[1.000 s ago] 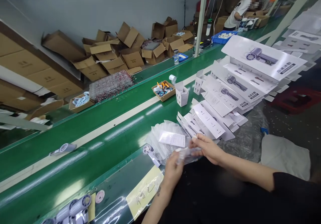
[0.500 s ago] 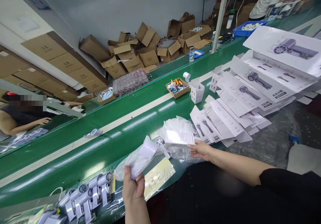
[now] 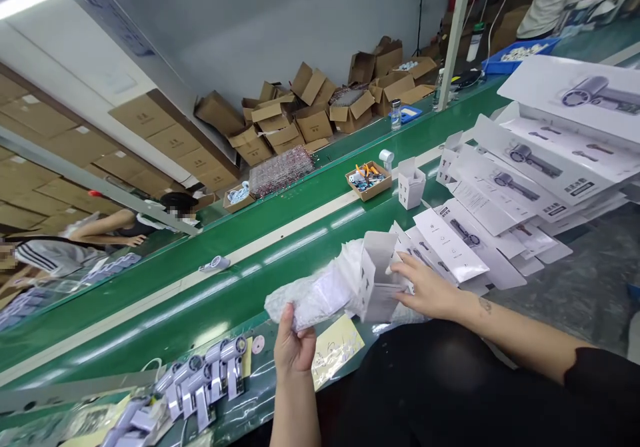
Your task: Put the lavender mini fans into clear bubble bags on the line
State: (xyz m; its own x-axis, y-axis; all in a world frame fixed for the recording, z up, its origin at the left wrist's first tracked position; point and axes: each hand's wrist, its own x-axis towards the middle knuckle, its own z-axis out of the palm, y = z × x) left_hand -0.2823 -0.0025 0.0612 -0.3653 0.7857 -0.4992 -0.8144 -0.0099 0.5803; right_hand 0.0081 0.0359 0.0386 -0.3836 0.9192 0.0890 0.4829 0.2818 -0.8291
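My left hand is closed around one end of a bubble-wrap bag with something pale inside, held just above the green bench edge. My right hand grips a small white folded carton standing open-topped beside the bag; the bag's far end is at the carton's side. Under both lies a heap of clear plastic bags. A yellow handwritten label is taped to the bench below my left hand.
Several pale handheld fans lie at the lower left. Flat printed cartons are stacked on the right. The green conveyor belt carries one fan, a small box of tools and an upright white carton. People work at the far left and top right.
My right hand has left the paper sheet on the bag heap and now holds an upright white carton. My left hand has brought the bubble-wrap bag rightward to the carton. The camera panned slightly left.
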